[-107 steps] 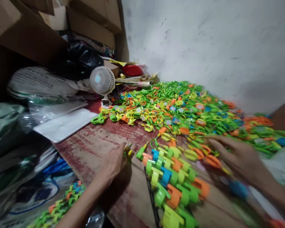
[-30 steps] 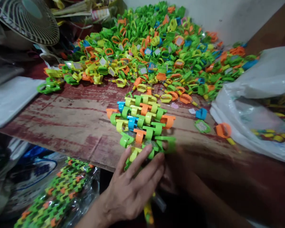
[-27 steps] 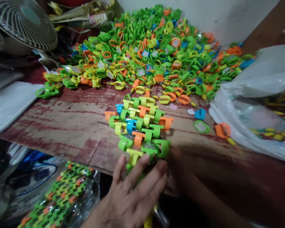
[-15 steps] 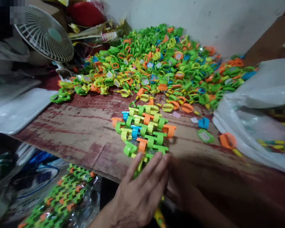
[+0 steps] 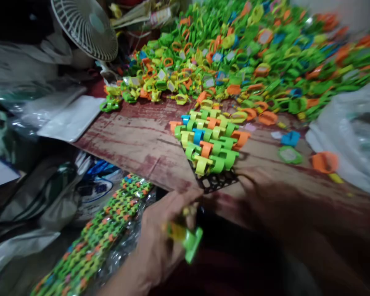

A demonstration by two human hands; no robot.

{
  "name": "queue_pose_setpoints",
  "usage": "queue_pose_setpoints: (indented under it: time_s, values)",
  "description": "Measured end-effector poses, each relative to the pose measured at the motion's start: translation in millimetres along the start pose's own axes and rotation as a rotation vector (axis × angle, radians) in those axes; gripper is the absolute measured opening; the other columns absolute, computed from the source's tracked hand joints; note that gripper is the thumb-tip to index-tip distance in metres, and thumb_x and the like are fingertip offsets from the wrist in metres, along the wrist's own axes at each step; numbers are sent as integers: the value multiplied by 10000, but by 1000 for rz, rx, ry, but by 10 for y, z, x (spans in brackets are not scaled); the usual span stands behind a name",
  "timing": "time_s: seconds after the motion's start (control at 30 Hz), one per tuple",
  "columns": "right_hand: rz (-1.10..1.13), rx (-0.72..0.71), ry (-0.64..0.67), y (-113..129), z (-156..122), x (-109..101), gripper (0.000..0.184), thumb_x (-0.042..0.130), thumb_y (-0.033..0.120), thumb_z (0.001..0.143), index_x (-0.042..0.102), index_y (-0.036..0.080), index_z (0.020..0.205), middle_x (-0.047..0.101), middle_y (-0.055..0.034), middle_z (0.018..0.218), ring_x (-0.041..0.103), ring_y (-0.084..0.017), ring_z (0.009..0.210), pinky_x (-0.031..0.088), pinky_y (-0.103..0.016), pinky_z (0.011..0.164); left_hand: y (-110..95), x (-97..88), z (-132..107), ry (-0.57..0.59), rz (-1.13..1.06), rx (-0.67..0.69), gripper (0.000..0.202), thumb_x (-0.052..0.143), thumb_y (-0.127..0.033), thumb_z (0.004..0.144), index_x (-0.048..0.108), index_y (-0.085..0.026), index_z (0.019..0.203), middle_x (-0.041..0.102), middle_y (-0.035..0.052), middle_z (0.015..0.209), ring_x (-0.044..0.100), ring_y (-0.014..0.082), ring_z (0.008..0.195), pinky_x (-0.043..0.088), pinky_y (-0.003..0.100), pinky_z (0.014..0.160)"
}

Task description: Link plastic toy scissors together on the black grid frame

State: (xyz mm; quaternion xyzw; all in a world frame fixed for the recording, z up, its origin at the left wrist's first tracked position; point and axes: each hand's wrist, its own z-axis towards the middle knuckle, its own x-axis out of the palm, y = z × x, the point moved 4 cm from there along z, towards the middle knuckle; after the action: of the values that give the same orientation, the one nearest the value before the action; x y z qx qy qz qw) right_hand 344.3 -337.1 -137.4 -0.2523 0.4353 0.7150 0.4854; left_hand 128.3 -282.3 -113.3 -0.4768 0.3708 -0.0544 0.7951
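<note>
My left hand [image 5: 160,232] is at the table's front edge, its fingers curled round a small green plastic piece [image 5: 191,244] with a yellow stem. Just beyond it, a black lattice tray [image 5: 217,183] lies on the table. Rows of curved plastic pieces [image 5: 207,137] in green, yellow, orange and blue cover most of the tray; its near strip is bare. My right hand [image 5: 259,195] is by the tray's near right corner, dark and smeared by motion, so its fingers cannot be made out.
A large heap of similar coloured pieces [image 5: 222,61] fills the back of the table. At the left stand a fan [image 5: 86,28] and a white flat packet [image 5: 74,121]. Below the edge lies a long packed strip of pieces [image 5: 107,230]. A white plastic bag [image 5: 342,119] sits at the right.
My hands have moved apart from the near end of the rows, baring the tray's near strip. My left hand now shows a green piece in it. The view has shifted left and down.
</note>
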Motion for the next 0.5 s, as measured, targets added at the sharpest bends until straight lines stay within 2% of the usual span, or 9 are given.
queue_pose_setpoints:
  time_s: [0.07, 0.13, 0.17, 0.23, 0.3, 0.4, 0.5]
  values:
    - [41, -33, -67, 165, -54, -119, 202, 486, 150, 972, 616, 220, 1111, 713, -63, 1030, 685, -204, 995, 547, -315, 928, 83, 89, -108, 100, -267, -334, 275, 495, -303, 982, 645, -168, 1169, 589, -11, 705, 516, 101, 576, 417, 185, 526]
    - [115, -118, -21, 374, -103, -115, 238, 509, 120, 961, 605, 219, 1156, 708, -60, 1078, 677, -179, 1030, 536, -279, 951, 153, 246, -217, 220, -541, -616, 310, 571, -364, 935, 640, -146, 1144, 544, -24, 698, 442, 86, 554, 365, 177, 489]
    - [152, -178, 22, 475, -130, -79, 276, 504, 99, 956, 595, 209, 1193, 699, -70, 1133, 665, -173, 1072, 530, -274, 967, 174, 316, -253, 268, -635, -687, 329, 634, -370, 884, 650, -140, 1120, 529, -30, 700, 423, 85, 570, 361, 175, 502]
    - [209, -300, 135, 626, -189, 37, 351, 471, 70, 949, 562, 172, 1272, 663, -101, 1250, 633, -182, 1156, 525, -300, 993, 220, 394, -283, 309, -662, -698, 316, 742, -328, 769, 686, -138, 1016, 526, -36, 706, 423, 90, 625, 388, 178, 561]
    - [220, -370, 236, 674, -243, 162, 391, 434, 57, 941, 543, 124, 1310, 640, -132, 1295, 617, -211, 1183, 533, -350, 989, 296, 427, -312, 296, -634, -702, 280, 811, -291, 667, 704, -143, 878, 528, -45, 679, 423, 91, 639, 401, 179, 581]
    - [189, -382, 303, 620, -286, 269, 360, 449, 84, 953, 563, 82, 1295, 668, -151, 1191, 639, -233, 1074, 555, -369, 897, 436, 470, -431, 218, -732, -862, 341, 867, -313, 566, 700, -151, 815, 526, -59, 623, 420, 73, 566, 395, 172, 523]
    - [152, -428, 329, 588, -298, 274, 260, 485, 131, 977, 627, 123, 1195, 664, -103, 1008, 615, -201, 893, 520, -319, 759, 492, 517, -545, 145, -852, -959, 413, 900, -327, 524, 710, -141, 841, 570, -40, 607, 481, 81, 514, 432, 193, 499]
